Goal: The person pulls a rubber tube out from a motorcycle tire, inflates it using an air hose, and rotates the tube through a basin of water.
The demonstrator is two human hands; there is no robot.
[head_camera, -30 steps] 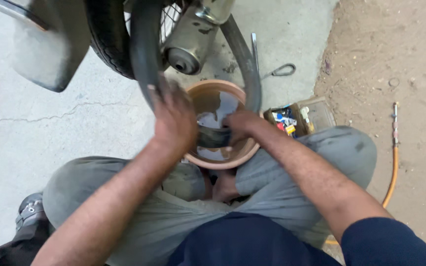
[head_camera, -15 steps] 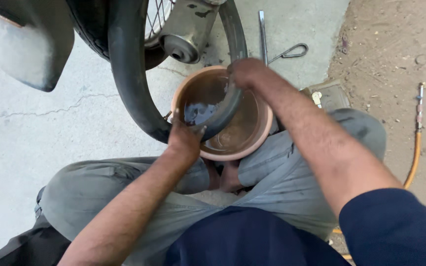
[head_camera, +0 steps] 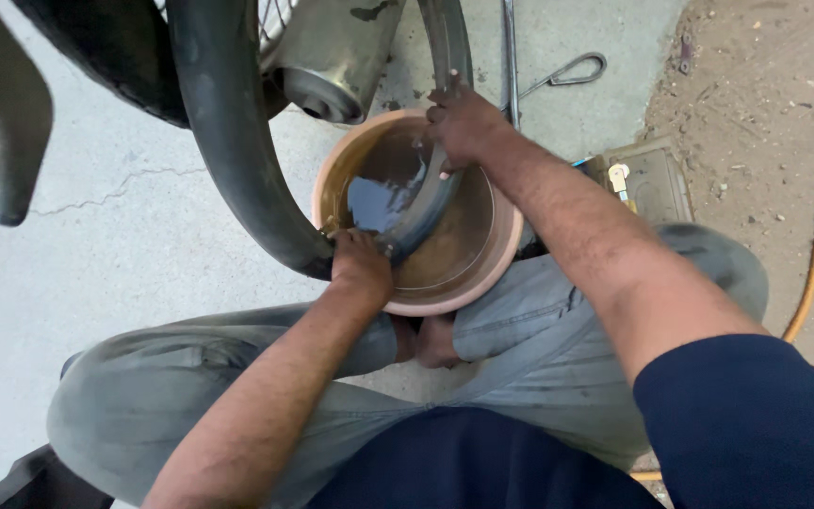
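Black rubber inner tube [head_camera: 228,141] looped down into murky water in round terracotta-coloured basin [head_camera: 482,269], gripped at near rim by left hand [head_camera: 362,269], clenched at far rim by right hand [head_camera: 463,123]. Beneath fingers, cracked grey concrete floor [head_camera: 96,273]; rightward, bare dirt ground [head_camera: 765,85], orange hose [head_camera: 807,292].

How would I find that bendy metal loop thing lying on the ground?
Start at the round tan basin of water between the person's knees. Go past the right hand to the pale concrete beyond it. The wire loop lies there beside a straight metal rod; it alone ends in a teardrop-shaped eye.
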